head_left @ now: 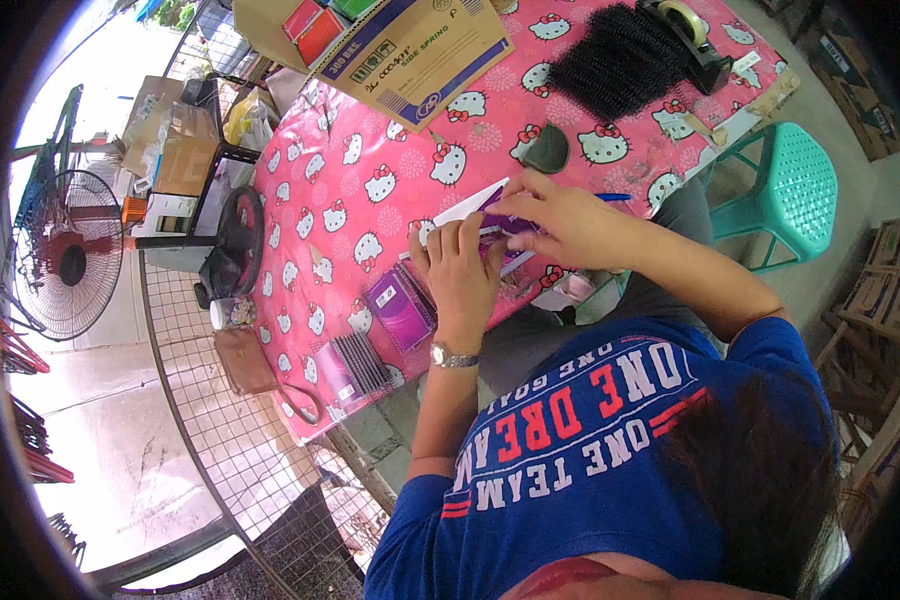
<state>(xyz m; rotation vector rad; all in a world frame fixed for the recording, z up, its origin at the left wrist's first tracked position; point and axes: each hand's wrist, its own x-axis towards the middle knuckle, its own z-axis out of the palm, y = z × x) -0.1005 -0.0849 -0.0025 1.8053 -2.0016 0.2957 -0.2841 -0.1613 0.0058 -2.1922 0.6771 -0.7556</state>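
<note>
Both hands meet over a small purple notebook with white pages at the near edge of the table. My right hand pinches its right part between thumb and bent fingers. My left hand, a watch on its wrist, grips the left part with curled fingers. The fingers cover much of the notebook, so its binding edge is hard to make out. Beside my left hand lies a stack of purple notebooks with dark spiral edges. Farther left is another stack of spiral notebooks.
Black plastic spiral coils lie piled at the far right, beside a tape dispenser. A cardboard box stands at the back. A dark rounded object and blue pen lie beyond my hands. A green stool stands right.
</note>
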